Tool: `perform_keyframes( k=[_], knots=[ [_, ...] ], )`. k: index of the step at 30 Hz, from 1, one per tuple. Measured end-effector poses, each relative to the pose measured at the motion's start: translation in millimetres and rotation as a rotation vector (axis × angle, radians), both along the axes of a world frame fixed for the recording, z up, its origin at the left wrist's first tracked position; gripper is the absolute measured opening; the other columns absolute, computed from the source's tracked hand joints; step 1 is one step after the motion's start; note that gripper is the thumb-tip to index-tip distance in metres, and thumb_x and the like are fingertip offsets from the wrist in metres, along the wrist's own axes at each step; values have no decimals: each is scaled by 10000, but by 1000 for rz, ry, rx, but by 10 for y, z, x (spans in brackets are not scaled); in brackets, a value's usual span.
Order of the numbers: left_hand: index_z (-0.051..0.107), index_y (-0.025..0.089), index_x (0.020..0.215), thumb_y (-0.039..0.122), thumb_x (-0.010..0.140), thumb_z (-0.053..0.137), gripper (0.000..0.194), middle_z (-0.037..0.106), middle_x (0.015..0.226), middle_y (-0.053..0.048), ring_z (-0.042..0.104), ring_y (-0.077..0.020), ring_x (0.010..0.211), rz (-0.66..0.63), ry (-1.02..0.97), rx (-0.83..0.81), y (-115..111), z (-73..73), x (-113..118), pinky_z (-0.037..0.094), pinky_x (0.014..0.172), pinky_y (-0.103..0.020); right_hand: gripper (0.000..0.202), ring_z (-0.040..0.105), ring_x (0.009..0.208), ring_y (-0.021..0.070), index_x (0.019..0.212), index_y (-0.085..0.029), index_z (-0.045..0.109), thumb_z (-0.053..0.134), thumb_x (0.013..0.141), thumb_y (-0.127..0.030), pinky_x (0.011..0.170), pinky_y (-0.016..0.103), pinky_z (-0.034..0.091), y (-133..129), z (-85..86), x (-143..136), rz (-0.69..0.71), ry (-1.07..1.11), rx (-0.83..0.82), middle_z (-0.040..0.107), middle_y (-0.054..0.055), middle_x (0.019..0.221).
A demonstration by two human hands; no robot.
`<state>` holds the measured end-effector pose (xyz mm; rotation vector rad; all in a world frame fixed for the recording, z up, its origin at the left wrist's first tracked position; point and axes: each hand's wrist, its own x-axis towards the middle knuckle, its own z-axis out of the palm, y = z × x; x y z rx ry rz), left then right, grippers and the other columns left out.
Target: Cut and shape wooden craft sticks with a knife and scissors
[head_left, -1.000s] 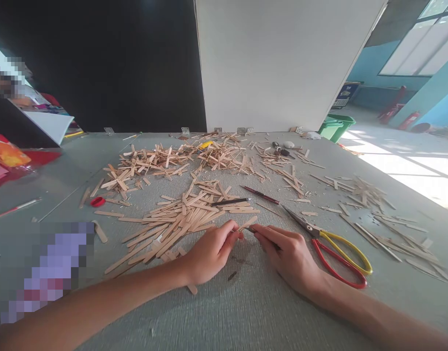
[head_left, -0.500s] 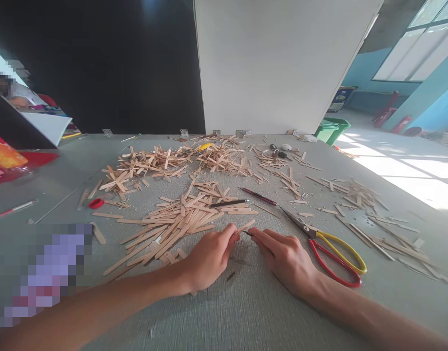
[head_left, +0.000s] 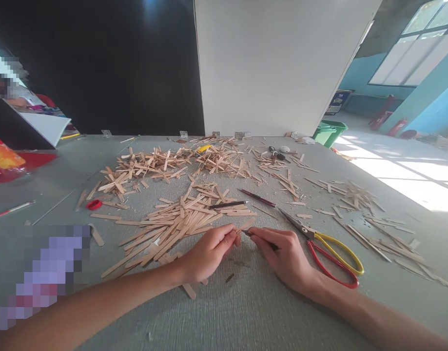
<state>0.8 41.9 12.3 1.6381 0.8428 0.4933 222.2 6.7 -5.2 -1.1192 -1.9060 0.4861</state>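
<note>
My left hand (head_left: 213, 247) is closed, pinching a flat wooden craft stick (head_left: 246, 224) whose end points up and to the right. Facing it, my right hand (head_left: 282, 253) is closed on a small dark, thin piece (head_left: 247, 232), perhaps a blade; most of it is hidden by the fingers. Its tip meets or nearly meets the stick. Beyond my left hand spreads a heap of craft sticks (head_left: 180, 219) with a black pen (head_left: 228, 204) lying on it. A dark red pen (head_left: 256, 197) rests farther back. To the right of my right hand lie scissors (head_left: 307, 231) with red and yellow handles.
Piles of cut sticks (head_left: 143, 168) cover the back of the grey table (head_left: 238, 321). Thin offcuts (head_left: 399, 241) lie at right. A red ring (head_left: 94, 204) is at left, keys (head_left: 277, 154) at the back. Black and white panels (head_left: 256, 68) stand behind.
My left hand has turned a little, with the thumb now more on top. My right fingers have closed up slightly around the dark piece. A craft stick below my left wrist shows more.
</note>
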Motion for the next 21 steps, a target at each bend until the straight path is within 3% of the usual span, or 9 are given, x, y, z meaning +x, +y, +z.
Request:
perform_keyframes(
  k=[3, 6, 9, 13, 21],
  knots=[
    [503, 207, 881, 578, 1076, 397, 432, 363, 696, 60, 293, -121, 592, -16, -100, -122, 37, -67, 1, 262, 538, -249, 271, 660, 638, 146, 1088, -160, 766, 503, 1056, -220, 608, 252, 511, -34, -13, -16, 43, -66, 86, 760, 60, 832],
    [493, 201, 854, 576, 1060, 456, 429, 393, 741, 48, 317, -117, 626, -7, -178, -139, 64, -116, 9, 277, 568, -246, 318, 643, 613, 137, 1173, -153, 731, 430, 1072, -161, 566, 249, 476, -64, -30, -12, 135, -225, 196, 722, 46, 774],
    [527, 202, 901, 569, 1079, 408, 425, 346, 677, 64, 285, -120, 589, -3, -176, -128, 65, -113, 10, 243, 538, -252, 273, 670, 660, 137, 1185, -152, 715, 467, 1075, -187, 584, 251, 490, -50, -16, 22, 30, -186, 229, 747, 59, 852],
    [529, 205, 907, 548, 1094, 373, 421, 337, 632, 74, 288, -119, 557, 12, -119, -21, 36, -59, 3, 245, 525, -257, 232, 662, 665, 135, 1109, -173, 734, 513, 1065, -229, 624, 262, 512, 8, 70, 74, -100, -120, 173, 765, 48, 892],
    [581, 200, 941, 520, 1095, 373, 412, 317, 597, 86, 289, -113, 522, 25, 25, 214, -3, -24, 19, 245, 535, -266, 239, 666, 693, 143, 1043, -224, 773, 543, 1059, -285, 677, 280, 492, -5, 283, 75, -3, -230, -36, 771, 17, 895]
  ],
)
